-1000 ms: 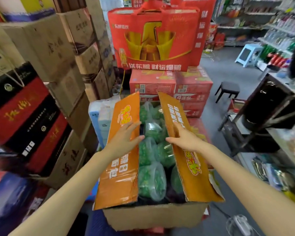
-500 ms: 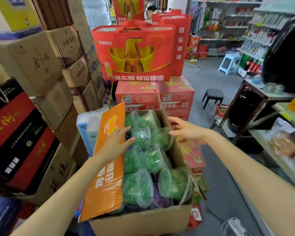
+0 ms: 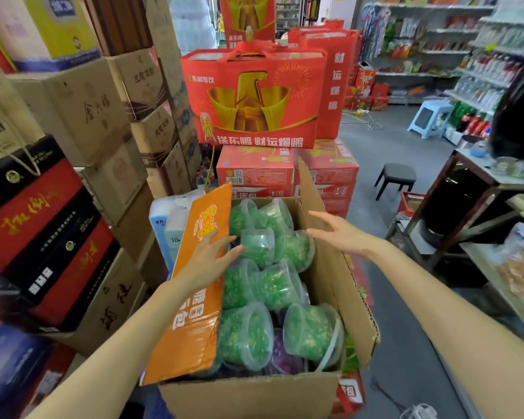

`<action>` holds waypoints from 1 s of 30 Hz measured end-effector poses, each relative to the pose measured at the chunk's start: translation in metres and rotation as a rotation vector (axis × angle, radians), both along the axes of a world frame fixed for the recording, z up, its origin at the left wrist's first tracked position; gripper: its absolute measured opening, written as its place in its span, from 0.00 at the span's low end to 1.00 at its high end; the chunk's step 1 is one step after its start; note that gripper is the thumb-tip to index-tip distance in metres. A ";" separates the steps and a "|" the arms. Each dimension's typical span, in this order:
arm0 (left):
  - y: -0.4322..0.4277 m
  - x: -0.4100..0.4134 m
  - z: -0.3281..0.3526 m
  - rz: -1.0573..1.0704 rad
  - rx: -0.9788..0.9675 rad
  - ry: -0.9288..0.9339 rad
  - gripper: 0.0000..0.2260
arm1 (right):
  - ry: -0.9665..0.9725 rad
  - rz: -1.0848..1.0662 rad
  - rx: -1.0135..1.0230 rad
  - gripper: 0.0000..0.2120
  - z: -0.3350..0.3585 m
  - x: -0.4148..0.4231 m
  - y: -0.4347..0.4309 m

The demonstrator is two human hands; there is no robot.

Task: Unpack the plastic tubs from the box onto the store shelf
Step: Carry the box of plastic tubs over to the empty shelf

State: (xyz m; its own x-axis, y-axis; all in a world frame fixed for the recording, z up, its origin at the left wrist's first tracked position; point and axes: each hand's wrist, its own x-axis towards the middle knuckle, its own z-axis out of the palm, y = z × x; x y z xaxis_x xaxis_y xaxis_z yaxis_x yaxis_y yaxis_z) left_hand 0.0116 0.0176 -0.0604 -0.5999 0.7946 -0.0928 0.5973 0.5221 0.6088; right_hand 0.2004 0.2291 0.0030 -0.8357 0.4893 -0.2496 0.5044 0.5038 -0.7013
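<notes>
An open cardboard box stands in front of me, filled with several clear plastic tubs of green pieces; something purple shows beneath them. My left hand rests flat on the orange left flap, fingertips close to a small tub. My right hand hovers over the box's right side with fingers spread, holding nothing. The right flap is folded outward. A store shelf runs along the right edge.
Stacked cartons and red-black gift boxes wall off the left. Red drink cases are piled behind the box. A black stool, a blue stool and a dark table stand in the aisle on the right.
The right flap has been pushed from upright to folded outward, uncovering the tubs. My right hand has come off it and now hovers above the box. The left hand stays on the orange flap.
</notes>
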 end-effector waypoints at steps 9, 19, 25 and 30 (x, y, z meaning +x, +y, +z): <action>-0.005 0.004 -0.011 0.083 0.005 -0.073 0.24 | 0.092 0.023 0.013 0.35 -0.010 0.002 0.006; -0.002 0.008 -0.017 0.087 -0.011 -0.065 0.25 | 0.117 0.049 -0.034 0.37 -0.010 0.000 0.004; -0.001 0.005 -0.016 0.092 -0.035 0.001 0.23 | 0.158 0.027 -0.037 0.40 -0.009 0.003 0.006; -0.002 0.005 -0.003 0.139 -0.030 0.044 0.22 | 0.150 0.036 -0.051 0.41 -0.015 -0.003 0.001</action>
State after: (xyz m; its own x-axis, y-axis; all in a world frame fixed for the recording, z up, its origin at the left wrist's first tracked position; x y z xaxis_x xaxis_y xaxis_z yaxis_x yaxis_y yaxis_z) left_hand 0.0168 0.0159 -0.0636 -0.7080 0.7008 -0.0869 0.5435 0.6193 0.5666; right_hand 0.1970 0.2306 -0.0121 -0.8819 0.4486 -0.1446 0.3748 0.4814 -0.7923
